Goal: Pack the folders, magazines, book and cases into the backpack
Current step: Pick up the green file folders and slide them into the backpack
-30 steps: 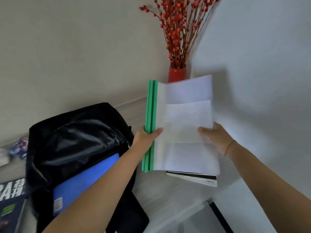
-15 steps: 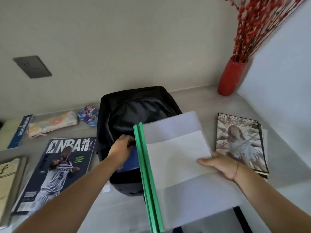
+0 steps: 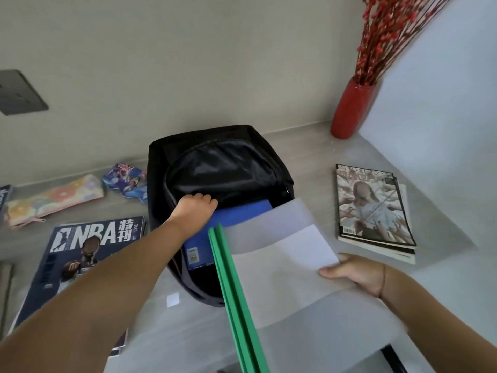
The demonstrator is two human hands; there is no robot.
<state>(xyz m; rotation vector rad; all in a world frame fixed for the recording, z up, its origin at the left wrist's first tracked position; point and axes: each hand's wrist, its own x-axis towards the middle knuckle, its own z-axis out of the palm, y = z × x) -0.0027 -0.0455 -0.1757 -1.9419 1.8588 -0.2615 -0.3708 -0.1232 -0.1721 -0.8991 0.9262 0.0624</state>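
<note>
Our left hand (image 3: 195,208) reaches to the black fabric backpack (image 3: 223,168), and its fingers are curled over the near edge of the open mouth, gripping it. Our right hand (image 3: 357,275) holds the translucent plastic folder with the green spine (image 3: 282,265) by its right edge. The thumb lies on top, and the other fingers are hidden under the sheet.

This folder has white paper inside and is tilted above the grey table (image 3: 309,149). Its far corner is over the mouth of the backpack, while most of the folder is outside the bag. Under that corner, inside the backpack, lies a flat blue folder (image 3: 242,215) with a small label at its near end. We cannot tell if the two folders touch.

The backpack lies on the table with its opening turned up toward us. On its left a dark NBA magazine (image 3: 88,246) lies flat, partly covered by our left forearm. Farther back, near the wall, we see a pastel flower-print pencil case (image 3: 53,200) and a blue cartoon-print case (image 3: 126,181), the second one just beside the backpack. On the right, apart from the bag, a small stack of magazines with a pale cover (image 3: 373,208) lies flat. In the far corner stands a red glossy vase (image 3: 349,109) with red berry branches (image 3: 390,30).
</note>
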